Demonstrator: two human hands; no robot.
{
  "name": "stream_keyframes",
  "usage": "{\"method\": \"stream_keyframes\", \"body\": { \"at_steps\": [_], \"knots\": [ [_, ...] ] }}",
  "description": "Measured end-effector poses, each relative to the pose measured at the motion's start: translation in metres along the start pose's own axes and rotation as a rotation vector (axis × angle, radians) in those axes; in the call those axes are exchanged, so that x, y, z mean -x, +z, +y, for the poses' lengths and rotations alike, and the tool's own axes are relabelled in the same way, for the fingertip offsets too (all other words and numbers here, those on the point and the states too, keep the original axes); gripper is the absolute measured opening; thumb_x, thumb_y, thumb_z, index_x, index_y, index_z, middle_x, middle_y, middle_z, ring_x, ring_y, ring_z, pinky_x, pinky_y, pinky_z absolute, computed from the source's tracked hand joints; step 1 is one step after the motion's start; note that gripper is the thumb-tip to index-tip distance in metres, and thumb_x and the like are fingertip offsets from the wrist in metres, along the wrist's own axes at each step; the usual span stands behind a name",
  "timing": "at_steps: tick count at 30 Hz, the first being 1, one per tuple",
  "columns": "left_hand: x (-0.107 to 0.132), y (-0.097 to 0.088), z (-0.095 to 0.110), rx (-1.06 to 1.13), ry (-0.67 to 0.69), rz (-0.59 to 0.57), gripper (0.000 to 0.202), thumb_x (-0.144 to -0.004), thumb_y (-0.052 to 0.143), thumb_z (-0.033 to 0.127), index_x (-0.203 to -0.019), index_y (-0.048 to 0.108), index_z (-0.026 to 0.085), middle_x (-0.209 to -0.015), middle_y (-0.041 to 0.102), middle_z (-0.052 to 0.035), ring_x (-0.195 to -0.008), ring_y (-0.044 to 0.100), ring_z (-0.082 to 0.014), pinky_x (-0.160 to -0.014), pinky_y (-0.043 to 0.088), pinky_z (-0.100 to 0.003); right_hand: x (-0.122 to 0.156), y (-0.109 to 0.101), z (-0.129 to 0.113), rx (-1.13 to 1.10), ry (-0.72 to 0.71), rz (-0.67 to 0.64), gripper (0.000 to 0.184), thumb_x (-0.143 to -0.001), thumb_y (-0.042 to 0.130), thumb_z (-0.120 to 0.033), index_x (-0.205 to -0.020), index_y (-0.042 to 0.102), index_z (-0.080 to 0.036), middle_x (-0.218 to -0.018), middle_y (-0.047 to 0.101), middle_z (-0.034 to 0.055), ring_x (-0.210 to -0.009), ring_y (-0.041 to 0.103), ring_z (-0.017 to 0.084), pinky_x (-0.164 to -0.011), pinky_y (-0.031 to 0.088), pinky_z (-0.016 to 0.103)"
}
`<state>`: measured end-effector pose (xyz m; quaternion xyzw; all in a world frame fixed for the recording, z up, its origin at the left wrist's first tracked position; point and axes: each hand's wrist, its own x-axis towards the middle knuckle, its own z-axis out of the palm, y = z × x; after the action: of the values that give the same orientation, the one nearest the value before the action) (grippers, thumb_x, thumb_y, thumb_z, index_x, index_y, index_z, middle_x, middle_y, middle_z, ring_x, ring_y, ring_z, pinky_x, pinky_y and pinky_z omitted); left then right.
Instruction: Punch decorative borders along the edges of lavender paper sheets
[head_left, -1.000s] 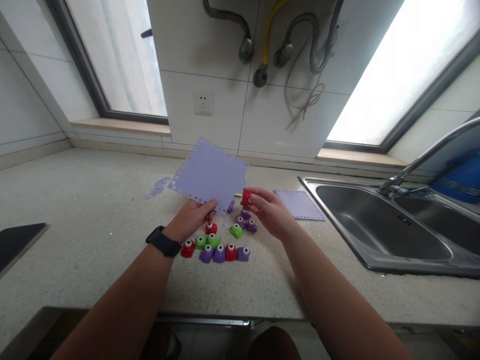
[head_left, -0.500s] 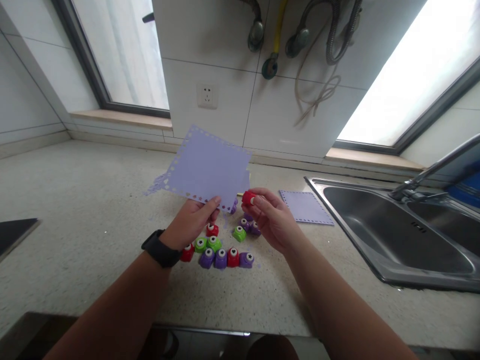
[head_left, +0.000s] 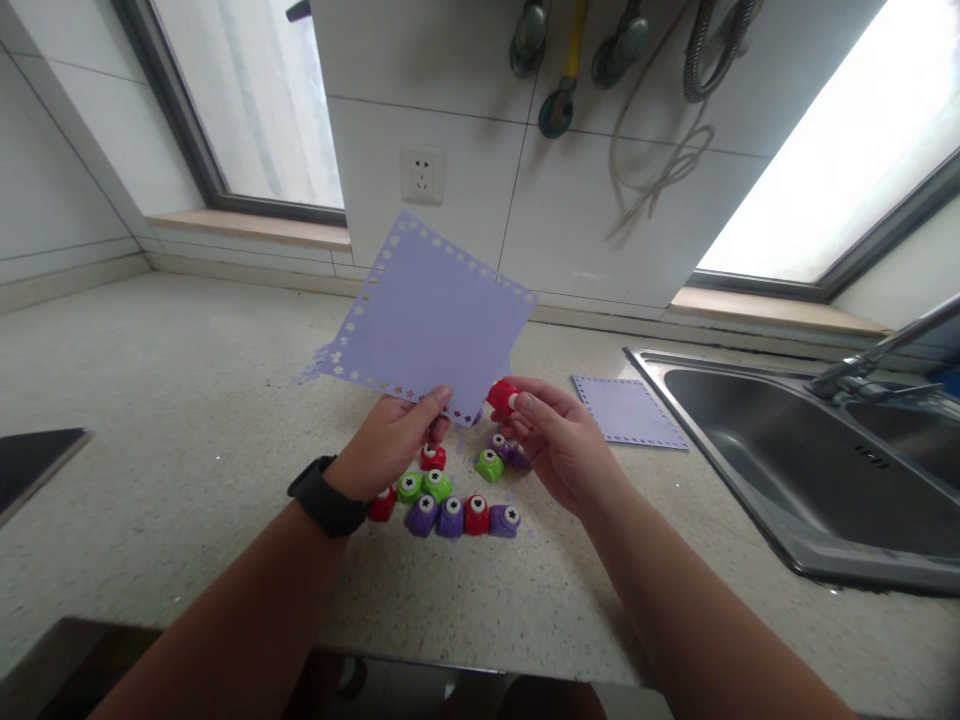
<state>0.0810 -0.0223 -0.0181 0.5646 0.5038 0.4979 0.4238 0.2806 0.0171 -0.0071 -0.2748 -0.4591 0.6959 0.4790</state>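
Note:
My left hand (head_left: 397, 440) pinches the lower edge of a purple paper sheet (head_left: 439, 310), thumb on top. Small punched shapes run along the sheet's left, top and lower edges. Held upright above the counter, the sheet tilts to one side. My right hand (head_left: 559, 435) grips a red craft punch (head_left: 501, 396) with a white button, close to the sheet's lower right corner. Below my hands stand several more punches: a green punch (head_left: 489, 465), a red punch (head_left: 476, 514), a purple punch (head_left: 505, 519) and others.
Another punched purple sheet (head_left: 630, 410) lies on the counter (head_left: 187, 420) beside the steel sink (head_left: 780, 450). Purple paper scraps (head_left: 309, 372) are behind the held sheet. A dark flat panel (head_left: 37, 455) sits at the left. A wall socket (head_left: 422, 175) is behind.
The held sheet has turned a little and stands higher in view. The red punch stays in my right hand, close to the sheet's right corner. The camera view has shifted slightly.

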Motion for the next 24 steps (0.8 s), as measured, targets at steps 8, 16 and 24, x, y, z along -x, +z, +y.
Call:
{"method": "stream_keyframes", "body": {
  "at_steps": [8,16,24],
  "knots": [
    [-0.0011,-0.0009,0.0,-0.035,0.028,0.041,0.052,-0.097,0.05,0.049,-0.054,0.052,0.02,-0.053,0.048,0.004,-0.052,0.043,-0.012,-0.056,0.034,-0.028,-0.0015,-0.0007,-0.0003,-0.005,-0.017,0.018,0.019,-0.075,0.086,-0.033,-0.088,0.08,-0.021,-0.093,0.078,0.0039,-0.084,0.074,0.015,-0.09,0.059,0.03],
    [0.0004,-0.0001,0.0008,-0.083,0.043,0.074,0.053,-0.095,0.052,0.051,-0.052,0.05,0.021,-0.052,0.049,0.0035,-0.054,0.048,-0.0137,-0.061,0.038,-0.03,0.0008,-0.002,0.0029,0.08,-0.061,-0.069,0.016,-0.078,0.083,-0.03,-0.091,0.077,-0.022,-0.094,0.077,0.0033,-0.091,0.072,0.017,-0.094,0.056,0.035],
    [0.0059,0.0013,0.0068,-0.155,0.038,0.078,0.054,-0.095,0.049,0.052,-0.051,0.049,0.022,-0.051,0.048,0.0029,-0.053,0.05,-0.0152,-0.059,0.042,-0.03,0.0024,-0.0044,0.0078,0.102,-0.054,-0.108,0.022,-0.077,0.085,-0.028,-0.096,0.074,-0.024,-0.094,0.076,0.0022,-0.089,0.073,0.015,-0.092,0.057,0.034]
  ]
}}
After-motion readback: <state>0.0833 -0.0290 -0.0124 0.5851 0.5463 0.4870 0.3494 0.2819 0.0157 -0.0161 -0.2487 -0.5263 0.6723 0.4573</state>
